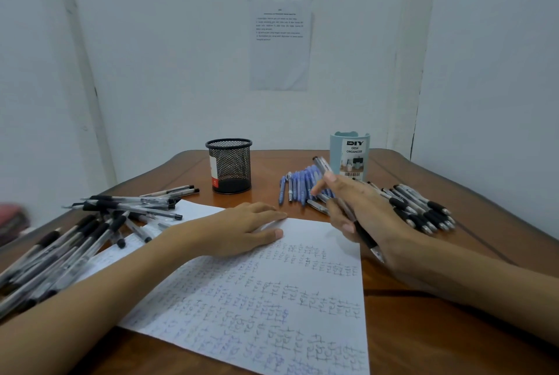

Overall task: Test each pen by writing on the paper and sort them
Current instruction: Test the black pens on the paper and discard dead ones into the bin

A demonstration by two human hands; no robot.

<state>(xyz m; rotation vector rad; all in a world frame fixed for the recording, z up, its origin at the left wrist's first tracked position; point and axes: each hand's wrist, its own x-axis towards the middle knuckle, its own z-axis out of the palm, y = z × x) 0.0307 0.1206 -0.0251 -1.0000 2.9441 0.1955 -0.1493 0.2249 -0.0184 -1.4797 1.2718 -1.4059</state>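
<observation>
A white paper covered with rows of handwritten "test" lies on the wooden table. My left hand rests flat on its top edge, fingers straight. My right hand grips a clear pen with a black grip, tip pointing down just past the paper's right edge. A big heap of clear black pens lies at the left. A row of blue pens lies behind my right hand. A row of black-grip pens lies at the right.
A black mesh pen cup stands at the back centre, and a pale blue desk organizer stands at the back right. A printed sheet hangs on the wall. The table's edges curve away at both sides.
</observation>
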